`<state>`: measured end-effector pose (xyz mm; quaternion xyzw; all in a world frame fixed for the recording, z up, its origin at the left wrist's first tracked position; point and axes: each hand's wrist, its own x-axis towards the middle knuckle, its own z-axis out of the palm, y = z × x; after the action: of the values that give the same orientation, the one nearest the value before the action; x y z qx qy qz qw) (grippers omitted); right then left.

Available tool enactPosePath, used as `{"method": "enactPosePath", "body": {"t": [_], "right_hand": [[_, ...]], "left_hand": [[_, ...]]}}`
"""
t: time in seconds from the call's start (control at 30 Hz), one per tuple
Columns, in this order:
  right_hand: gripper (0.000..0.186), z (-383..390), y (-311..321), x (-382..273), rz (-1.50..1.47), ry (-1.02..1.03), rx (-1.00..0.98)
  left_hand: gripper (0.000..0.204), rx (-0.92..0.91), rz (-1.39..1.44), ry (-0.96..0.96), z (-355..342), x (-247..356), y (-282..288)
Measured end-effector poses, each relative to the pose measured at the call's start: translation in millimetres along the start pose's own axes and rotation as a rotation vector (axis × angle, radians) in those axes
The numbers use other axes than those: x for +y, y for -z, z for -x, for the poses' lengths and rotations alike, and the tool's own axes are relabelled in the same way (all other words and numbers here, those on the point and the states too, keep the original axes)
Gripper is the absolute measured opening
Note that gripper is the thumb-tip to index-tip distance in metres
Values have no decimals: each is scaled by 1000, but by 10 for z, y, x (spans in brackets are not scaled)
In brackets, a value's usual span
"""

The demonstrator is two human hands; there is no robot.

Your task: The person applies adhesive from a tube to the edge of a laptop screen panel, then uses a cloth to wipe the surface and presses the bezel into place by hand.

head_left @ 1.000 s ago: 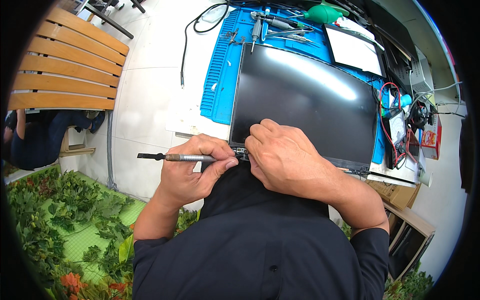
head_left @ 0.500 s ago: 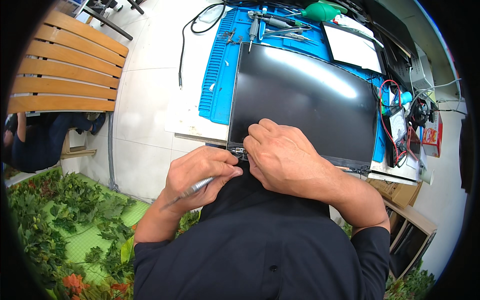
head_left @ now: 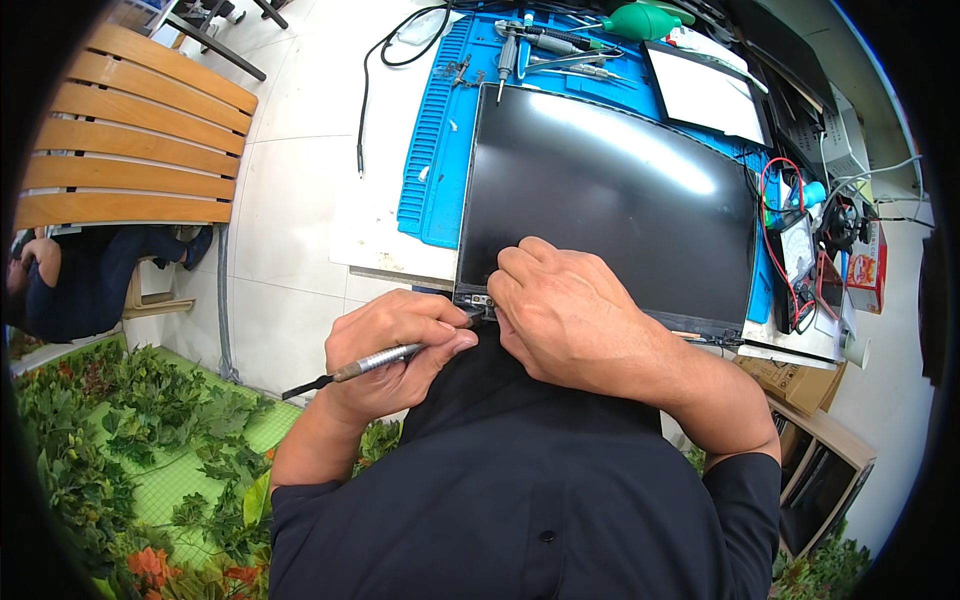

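Observation:
A dark laptop screen panel (head_left: 620,215) lies face up, its lower edge toward me. At its lower left corner sits a small metal hinge (head_left: 480,300). My left hand (head_left: 395,350) is closed around a slim, pen-like silver tool (head_left: 375,362); the dark rear end sticks out to the left, while the fingers partly hide the front end near the hinge. My right hand (head_left: 565,320) bends over the panel's lower edge just right of the hinge, fingers curled and pinched on that edge. The fingertips are mostly hidden.
Beneath the panel is a blue work mat (head_left: 430,180), with a screwdriver (head_left: 505,75), tweezers and a green air blower (head_left: 636,22) toward the back. Red and black cables, a small fan (head_left: 842,222) and a red box (head_left: 866,270) crowd the right. A slatted wooden bench (head_left: 140,130) stands left.
The silver tool has swung round in my left hand, its rear end now pointing farther left and more level. My right hand and the panel keep their place. The person at far left moved a hand.

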<state>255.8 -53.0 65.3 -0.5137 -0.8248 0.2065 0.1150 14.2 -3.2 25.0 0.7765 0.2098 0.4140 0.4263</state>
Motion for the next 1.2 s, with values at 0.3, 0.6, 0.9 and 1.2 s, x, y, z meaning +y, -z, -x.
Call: {"method": "enactPosePath", "body": {"t": [0.3, 0.6, 0.9, 1.2], "right_hand": [[15, 0, 10, 1, -10, -1, -8], [15, 7, -8, 2, -7, 2, 19], [14, 7, 9, -4, -2, 15, 6], [12, 6, 12, 2, -9, 19, 15]], "left_hand": [[28, -13, -54, -19, 6, -9, -37], [34, -38, -34, -32, 30, 6, 22], [30, -12, -35, 7, 12, -27, -15], [29, -25, -43, 6, -31, -17, -10]]}}
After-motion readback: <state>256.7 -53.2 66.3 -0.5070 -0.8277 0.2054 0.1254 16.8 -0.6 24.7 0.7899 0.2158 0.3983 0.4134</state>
